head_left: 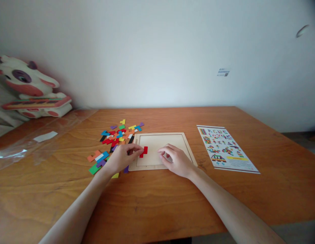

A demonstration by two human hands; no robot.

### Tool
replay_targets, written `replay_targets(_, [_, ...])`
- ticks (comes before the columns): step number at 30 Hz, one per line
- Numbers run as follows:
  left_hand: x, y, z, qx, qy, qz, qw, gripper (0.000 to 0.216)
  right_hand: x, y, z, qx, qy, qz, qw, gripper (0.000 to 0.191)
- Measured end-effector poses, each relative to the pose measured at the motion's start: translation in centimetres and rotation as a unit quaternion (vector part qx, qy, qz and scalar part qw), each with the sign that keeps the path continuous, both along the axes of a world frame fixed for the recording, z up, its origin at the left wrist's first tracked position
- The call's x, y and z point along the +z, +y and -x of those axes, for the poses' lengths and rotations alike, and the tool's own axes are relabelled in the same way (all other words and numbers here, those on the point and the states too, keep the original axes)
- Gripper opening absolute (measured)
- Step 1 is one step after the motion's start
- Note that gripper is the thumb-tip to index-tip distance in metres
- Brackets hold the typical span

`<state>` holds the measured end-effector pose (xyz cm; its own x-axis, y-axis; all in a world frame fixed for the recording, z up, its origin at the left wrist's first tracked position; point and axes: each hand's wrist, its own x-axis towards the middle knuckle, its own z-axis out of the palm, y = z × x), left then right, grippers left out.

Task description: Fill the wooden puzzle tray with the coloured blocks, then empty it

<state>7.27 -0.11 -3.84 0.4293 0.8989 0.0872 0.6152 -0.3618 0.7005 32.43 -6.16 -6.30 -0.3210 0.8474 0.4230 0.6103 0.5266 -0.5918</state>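
Note:
A red puzzle piece (145,150) with a stepped outline is over the left part of the pale wooden tray (190,150). My left hand (124,156) pinches its left edge between thumb and fingertips. Over the tray's right half, my right hand (176,159) is curled, thumb and fingers drawn together; whether anything is between them does not show. Left of the tray lies a loose pile of coloured puzzle pieces (114,135), some overlapping, in red, blue, orange, green, yellow, purple, white and black. My left hand and wrist hide part of the pile and the tray's left edge.
A printed sheet of coloured patterns (228,149) lies right of the tray. Crumpled clear plastic wrap (58,132) spreads over the table's left side, near a cow-shaped toy with a keyboard (35,91). A wall (152,54) rises behind the wooden table (157,203).

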Motion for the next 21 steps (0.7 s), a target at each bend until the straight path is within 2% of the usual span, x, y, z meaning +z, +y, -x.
replay_targets(3, [-0.3, -0.1, 0.0, -0.004, 0.047, -0.006, 0.999, 0.039, -0.1, 0.1, 0.0, 0.008, -0.008, 0.01, 1.0, 0.014])
replay_targets(7, [-0.6, 0.0, 0.2, -0.035, 0.058, -0.024, 0.997, 0.033, -0.2, 0.1, -0.1, 0.02, -0.012, 0.013, 1.0, 0.015])
replay_targets(16, [-1.4, 0.4, 0.4, -0.149, 0.064, -0.176, 0.971, 0.028, 0.0, 0.2, -0.1, 0.014, -0.024, 0.008, 1.0, 0.016])
replay_targets(21, [-1.5, 0.1, 0.3, -0.18, 0.058, -0.221, 0.957, 0.029, 0.1, 0.2, 0.0, 0.011, -0.025, 0.003, 1.0, 0.015])
